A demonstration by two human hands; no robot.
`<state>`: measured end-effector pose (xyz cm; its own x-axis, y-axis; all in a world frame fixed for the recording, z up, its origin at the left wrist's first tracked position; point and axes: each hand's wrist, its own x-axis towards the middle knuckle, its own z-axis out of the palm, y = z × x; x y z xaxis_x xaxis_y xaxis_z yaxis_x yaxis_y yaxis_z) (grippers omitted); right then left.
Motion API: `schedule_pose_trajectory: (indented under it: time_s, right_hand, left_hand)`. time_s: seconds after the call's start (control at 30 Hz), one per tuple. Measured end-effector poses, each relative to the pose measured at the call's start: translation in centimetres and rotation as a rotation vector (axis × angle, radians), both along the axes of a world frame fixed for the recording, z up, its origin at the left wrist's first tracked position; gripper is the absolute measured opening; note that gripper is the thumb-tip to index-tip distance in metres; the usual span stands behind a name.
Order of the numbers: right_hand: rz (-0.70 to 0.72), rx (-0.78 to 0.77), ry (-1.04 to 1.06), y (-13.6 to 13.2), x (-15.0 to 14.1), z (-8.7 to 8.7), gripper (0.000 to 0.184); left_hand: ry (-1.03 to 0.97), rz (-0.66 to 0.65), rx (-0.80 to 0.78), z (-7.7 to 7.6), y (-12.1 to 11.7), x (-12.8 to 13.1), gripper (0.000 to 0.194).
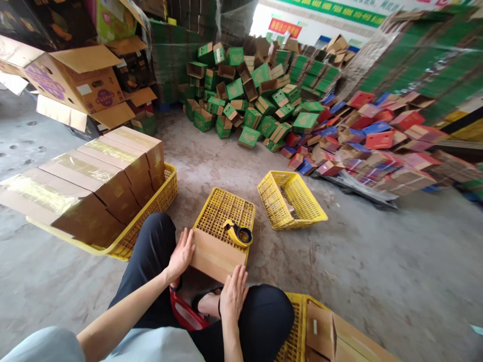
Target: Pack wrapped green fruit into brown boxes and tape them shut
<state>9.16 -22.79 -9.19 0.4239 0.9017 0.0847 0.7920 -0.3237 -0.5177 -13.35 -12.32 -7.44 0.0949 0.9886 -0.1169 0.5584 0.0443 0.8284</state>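
Note:
A narrow brown cardboard box lies across the near end of an upturned yellow plastic crate between my knees. My left hand presses against the box's left end, fingers stretched out along its edge. At the right end, my right hand has its fingers laid straight against the cardboard, so the box is held between both hands. Just beyond the box, a yellow and black tape dispenser rests on the crate's grid. The undersides of both hands are hidden.
Taped cartons fill a long yellow crate at my left. Another yellow basket stands ahead right. More cardboard boxes sit in a crate by my right knee. Piles of green boxes and red and blue boxes lie beyond.

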Motion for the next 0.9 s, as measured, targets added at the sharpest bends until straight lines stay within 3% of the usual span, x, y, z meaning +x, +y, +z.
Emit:
schedule_pose_trajectory:
  time_s: [0.2, 0.33, 0.5, 0.6, 0.9]
  right_hand:
    - [0.14, -0.1, -0.204, -0.2, -2.5, -0.5, 0.064]
    - [0.293, -0.084, -0.22, 1.3, -3.9, -0.9, 0.056]
    - [0.404, -0.071, -0.219, 2.4, -4.2, -0.4, 0.055]
    - [0.389, -0.062, -0.222, 2.0, -3.0, 0.1, 0.057]
    - [0.165, -0.084, -0.14, 0.2, 1.4, 0.9, 0.075]
  left_hand:
    - [0.392, -0.323, 0.381, -1.8, -4.2, 3.6, 0.063]
    - [0.462, -0.398, 0.433, -1.9, -4.9, 4.1, 0.062]
    - [0.405, -0.457, 0.365, -0.7, -3.0, 2.7, 0.063]
    - [0.38, -0.43, 0.337, 0.0, -2.2, 2.4, 0.06]
    - [0.416, -0.383, 0.297, 0.9, -1.4, 3.6, 0.057]
